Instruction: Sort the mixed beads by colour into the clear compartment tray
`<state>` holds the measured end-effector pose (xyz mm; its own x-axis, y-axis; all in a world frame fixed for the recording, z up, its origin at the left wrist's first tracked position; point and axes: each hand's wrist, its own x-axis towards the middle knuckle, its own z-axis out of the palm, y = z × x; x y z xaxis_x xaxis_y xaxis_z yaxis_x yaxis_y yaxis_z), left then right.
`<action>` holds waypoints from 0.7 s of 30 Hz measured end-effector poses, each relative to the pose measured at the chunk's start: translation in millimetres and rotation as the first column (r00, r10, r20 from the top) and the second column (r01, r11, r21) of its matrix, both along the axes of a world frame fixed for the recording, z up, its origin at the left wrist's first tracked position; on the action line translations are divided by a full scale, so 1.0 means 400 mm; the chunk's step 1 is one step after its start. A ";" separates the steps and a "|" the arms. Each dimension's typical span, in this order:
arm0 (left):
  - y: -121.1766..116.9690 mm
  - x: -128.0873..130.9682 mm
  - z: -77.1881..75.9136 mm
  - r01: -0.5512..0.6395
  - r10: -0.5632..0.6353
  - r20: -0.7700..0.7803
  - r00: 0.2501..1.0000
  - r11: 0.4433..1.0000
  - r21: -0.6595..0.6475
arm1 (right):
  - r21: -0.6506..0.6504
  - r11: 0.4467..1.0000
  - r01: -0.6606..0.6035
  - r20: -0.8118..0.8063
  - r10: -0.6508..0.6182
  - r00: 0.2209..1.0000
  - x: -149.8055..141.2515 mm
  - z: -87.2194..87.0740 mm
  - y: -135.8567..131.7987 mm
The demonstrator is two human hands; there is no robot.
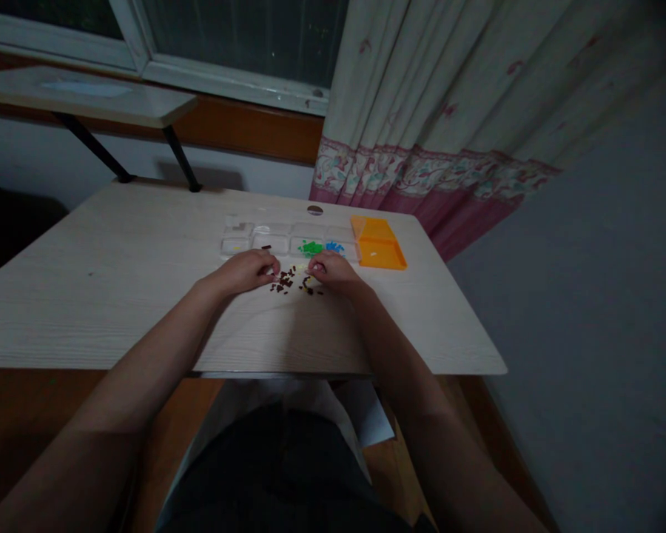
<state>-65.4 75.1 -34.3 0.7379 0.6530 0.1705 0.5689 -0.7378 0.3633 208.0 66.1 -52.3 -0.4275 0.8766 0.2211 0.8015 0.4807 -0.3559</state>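
A loose pile of small dark brown pieces (283, 281) lies on the table between my two hands, with a few pale yellow pieces (302, 268) among them. My left hand (249, 271) rests at the pile's left side, thumb and fingers pinched together. On the other side my right hand (337, 272) is also closed in a pinch at the pile's edge. What either pinch holds is too small to name. Just behind the hands stands a clear compartment tray (271, 229). Green pieces (311, 249) and blue pieces (334, 246) fill two of its front compartments.
An open orange plastic box (382, 253) stands right of the tray. Behind the tray lies a dark round spot (314, 210) on the wooden table (144, 296). A raised shelf (116, 100) on black legs is at the back left. A curtain (411, 111) hangs behind.
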 end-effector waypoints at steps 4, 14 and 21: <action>0.001 -0.011 0.005 -0.034 0.033 -0.031 0.999 0.999 -0.003 | 0.021 1.000 0.015 0.045 -0.016 0.999 -0.004 -0.006 -0.003; 0.001 -0.003 -0.003 -0.072 0.077 -0.074 0.994 0.995 0.068 | 0.022 1.000 0.003 0.081 -0.005 0.997 -0.013 0.006 -0.007; -0.004 0.014 -0.016 -0.084 0.095 -0.081 0.992 0.988 0.130 | 0.035 0.999 0.015 0.123 -0.019 0.992 -0.016 0.011 -0.008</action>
